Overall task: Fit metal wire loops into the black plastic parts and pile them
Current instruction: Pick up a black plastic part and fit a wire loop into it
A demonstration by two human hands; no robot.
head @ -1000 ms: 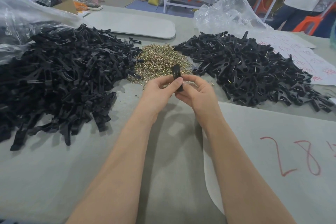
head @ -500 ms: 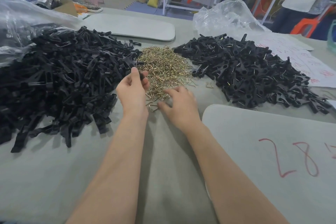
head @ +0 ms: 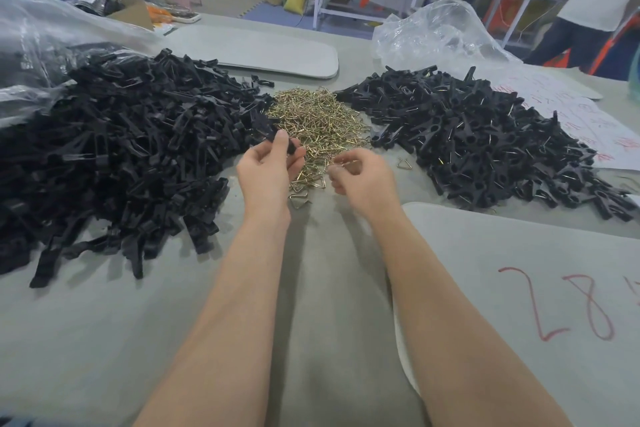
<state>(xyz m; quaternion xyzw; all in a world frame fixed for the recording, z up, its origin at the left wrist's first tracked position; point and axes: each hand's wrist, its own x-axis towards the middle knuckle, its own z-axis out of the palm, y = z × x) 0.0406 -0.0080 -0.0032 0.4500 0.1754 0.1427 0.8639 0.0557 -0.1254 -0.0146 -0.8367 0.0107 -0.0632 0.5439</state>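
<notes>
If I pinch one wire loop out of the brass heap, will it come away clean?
Perhaps not: the wire loops lie tangled, so neighbours may trail along. They look thin, stiff and probably light. A stray loop lying apart suggests they scatter easily.

Black plastic parts [head: 131,149], brass-gold wire loops [head: 315,118]

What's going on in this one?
A person works at a grey table. The left hand holds a black plastic part; the right hand pinches what looks like a wire loop, just above the loop pile. The bare parts are heaped on the left, parts with wire in them on the right. This loop is not yet fitted.
</notes>
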